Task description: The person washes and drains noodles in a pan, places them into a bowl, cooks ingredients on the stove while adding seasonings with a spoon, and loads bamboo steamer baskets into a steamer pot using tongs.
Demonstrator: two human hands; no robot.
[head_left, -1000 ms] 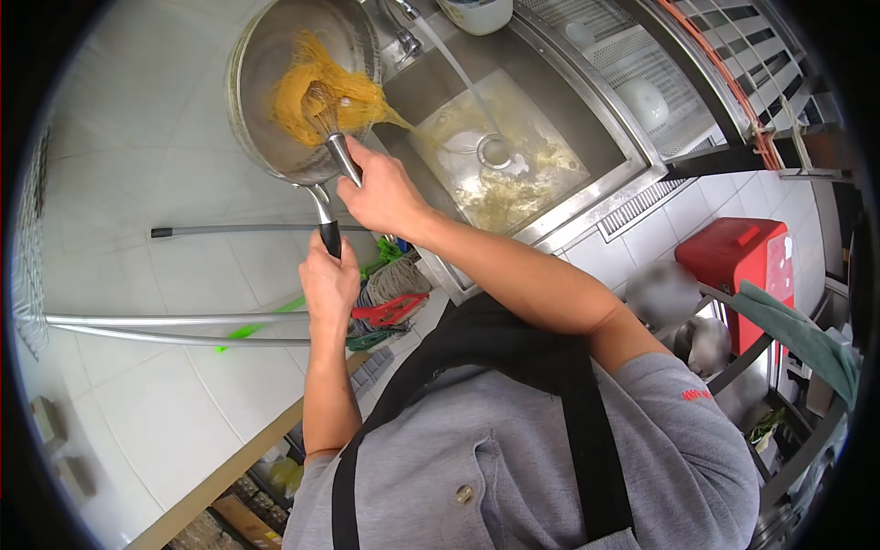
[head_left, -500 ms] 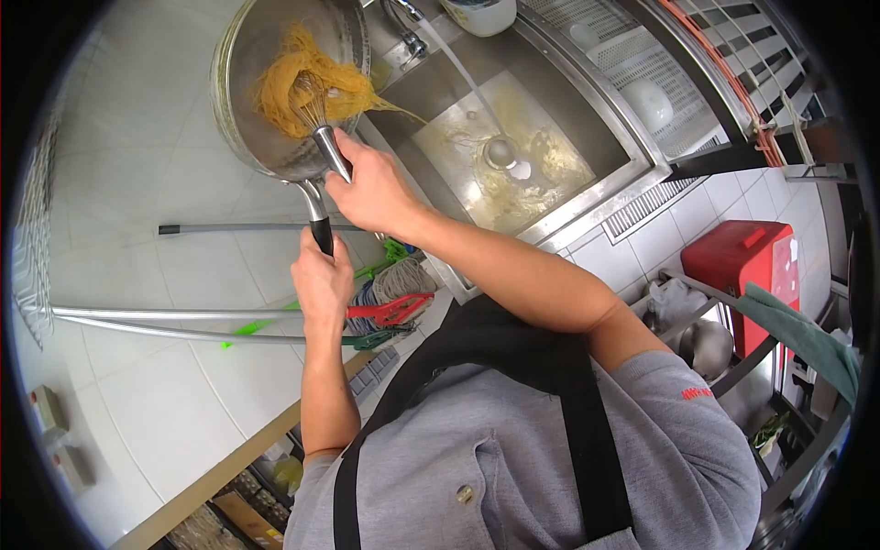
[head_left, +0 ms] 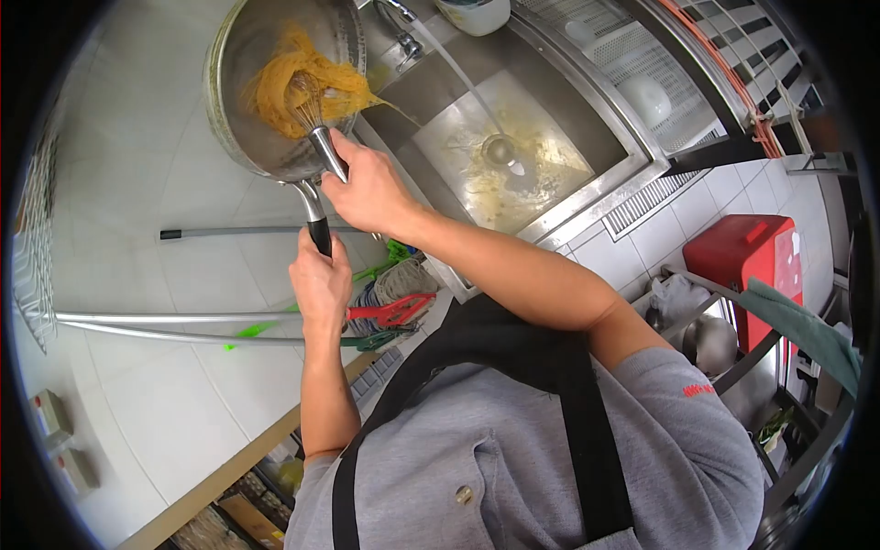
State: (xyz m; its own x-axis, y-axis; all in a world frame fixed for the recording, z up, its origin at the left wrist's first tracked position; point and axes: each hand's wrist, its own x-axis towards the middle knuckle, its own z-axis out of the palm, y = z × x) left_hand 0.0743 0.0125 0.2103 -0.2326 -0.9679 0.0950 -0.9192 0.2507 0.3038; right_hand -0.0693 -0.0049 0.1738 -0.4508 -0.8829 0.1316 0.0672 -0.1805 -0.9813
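Note:
My left hand (head_left: 320, 280) is closed around the black-ended handle of a metal pan (head_left: 224, 119), which is tilted at the left edge of the sink. In my right hand (head_left: 370, 188) is the metal handle of a whisk (head_left: 328, 152). The whisk's wires press into an orange-yellow stringy mass (head_left: 275, 87) inside the pan; I cannot tell what the mass is. A thin strand of it trails over the pan's rim toward the sink. My right hand is just above the pan's handle.
Water runs from a tap (head_left: 400, 13) into the steel sink (head_left: 614, 174), whose floor carries yellowish residue around the drain (head_left: 499, 150). Long mop poles (head_left: 192, 318) stand at the left, a mop head (head_left: 399, 280) below the sink. A red bin (head_left: 738, 247) stands right.
The pan has shifted slightly left. The whisk has moved a little and the stringy mass looks more flattened. Pale residue in the sink has thinned and spread.

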